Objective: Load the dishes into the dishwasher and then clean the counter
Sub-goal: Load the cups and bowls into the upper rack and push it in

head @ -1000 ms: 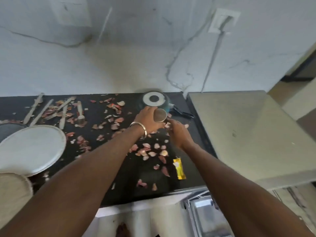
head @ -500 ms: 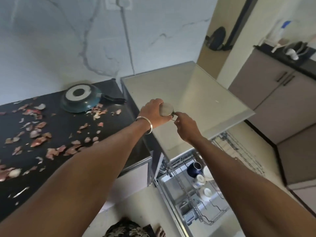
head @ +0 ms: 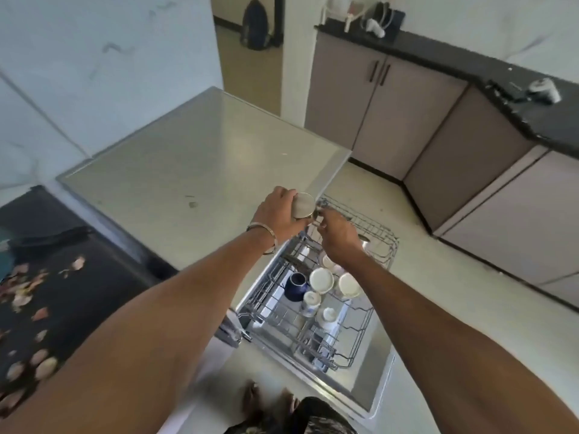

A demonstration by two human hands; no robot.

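My left hand (head: 279, 211) grips a small steel cup (head: 303, 205), its round base facing me, over the front corner of the steel dishwasher top (head: 194, 158). My right hand (head: 336, 234) is just right of the cup with its fingers pinching at the cup's edge, above the pulled-out wire rack (head: 376, 233). The rack holds a dark blue mug (head: 296, 285) and several white cups (head: 321, 278). The black counter (head: 47, 277) at the left is strewn with onion peels (head: 40, 364).
Grey cabinets (head: 407, 98) under a black worktop (head: 517, 98) run along the right. A doorway with a dark backpack (head: 255, 23) is at the back. A dark pan handle (head: 50, 238) lies on the black counter. Bare floor lies right of the rack.
Both hands carried the steel cup from the black counter rightward, over the steel top, to above the open dishwasher rack. The view swung right with them.
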